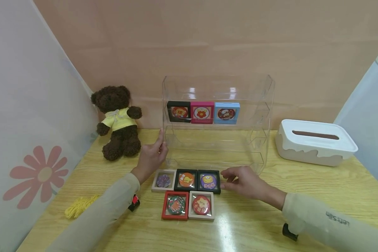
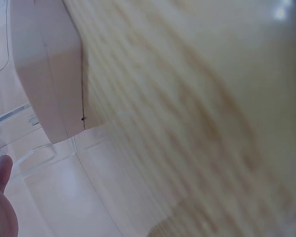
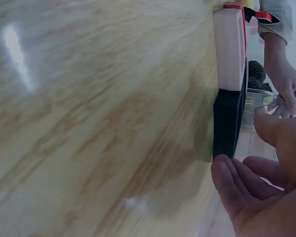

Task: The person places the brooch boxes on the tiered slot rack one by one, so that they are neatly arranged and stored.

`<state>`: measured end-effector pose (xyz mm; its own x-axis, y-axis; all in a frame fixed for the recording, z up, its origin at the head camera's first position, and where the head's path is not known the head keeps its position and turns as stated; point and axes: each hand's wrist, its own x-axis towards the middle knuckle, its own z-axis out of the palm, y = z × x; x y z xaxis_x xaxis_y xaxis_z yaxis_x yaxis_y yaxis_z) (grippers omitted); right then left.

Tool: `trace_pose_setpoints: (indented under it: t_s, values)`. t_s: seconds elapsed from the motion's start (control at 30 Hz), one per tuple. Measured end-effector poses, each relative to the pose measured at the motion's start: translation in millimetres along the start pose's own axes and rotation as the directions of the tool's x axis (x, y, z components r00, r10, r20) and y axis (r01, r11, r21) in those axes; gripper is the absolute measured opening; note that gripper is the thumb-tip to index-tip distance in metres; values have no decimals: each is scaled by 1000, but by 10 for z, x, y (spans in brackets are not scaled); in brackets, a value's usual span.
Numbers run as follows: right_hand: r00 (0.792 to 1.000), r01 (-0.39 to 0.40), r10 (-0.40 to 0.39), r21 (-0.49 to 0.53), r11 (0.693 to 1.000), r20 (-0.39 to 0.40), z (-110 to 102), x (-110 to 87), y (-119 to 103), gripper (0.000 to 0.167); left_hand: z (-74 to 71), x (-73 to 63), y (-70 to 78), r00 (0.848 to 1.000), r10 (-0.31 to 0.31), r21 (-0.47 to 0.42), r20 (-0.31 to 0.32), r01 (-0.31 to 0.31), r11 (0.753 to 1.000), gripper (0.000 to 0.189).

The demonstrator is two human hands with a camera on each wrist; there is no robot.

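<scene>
A clear stepped display stand (image 1: 217, 157) stands at the back of the table. My left hand (image 1: 152, 157) is at its left side, index finger pointing up along the side panel. My right hand (image 1: 244, 180) is at the right edge of a black-framed badge case (image 1: 209, 181) with a purple badge. In the right wrist view, fingertips (image 3: 221, 165) meet the side of that black case (image 3: 228, 121), with the thumb apart. Beside it lie a black case with an orange badge (image 1: 186, 180) and a pale case with a purple badge (image 1: 163, 180).
A red case (image 1: 175, 205) and a pale case with a red badge (image 1: 201, 205) lie nearer. Black (image 1: 179, 112), pink (image 1: 202, 112) and blue (image 1: 227, 113) cases sit on the stand. A teddy bear (image 1: 119, 122), yellow string (image 1: 80, 206) and a tissue box (image 1: 315, 141) flank it.
</scene>
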<state>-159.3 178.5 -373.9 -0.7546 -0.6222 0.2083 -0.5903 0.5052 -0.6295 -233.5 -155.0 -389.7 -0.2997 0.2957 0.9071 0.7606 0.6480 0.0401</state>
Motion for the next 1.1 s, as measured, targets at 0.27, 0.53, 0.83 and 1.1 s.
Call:
trace_pose_setpoints:
  t_s: [0.27,0.53,0.83,1.1]
  values:
    - [1000,-20,21,-54,998,10,73,14,46,40,10,-3,-5,1000,2,2,7,-2,1000,49]
    - [999,-46,47,-72,996,10,118,44,62,44,10,-3,2,1000,1,4,8,-1,1000,49]
    - [997,-72,73,-77,994,18,104,15,53,55,16,-15,0,1000,-2,6,4,2,1000,47]
    - [997,-74,75,-51,996,23,53,-24,33,59,1,-11,-4,1000,0,7,8,0,1000,48]
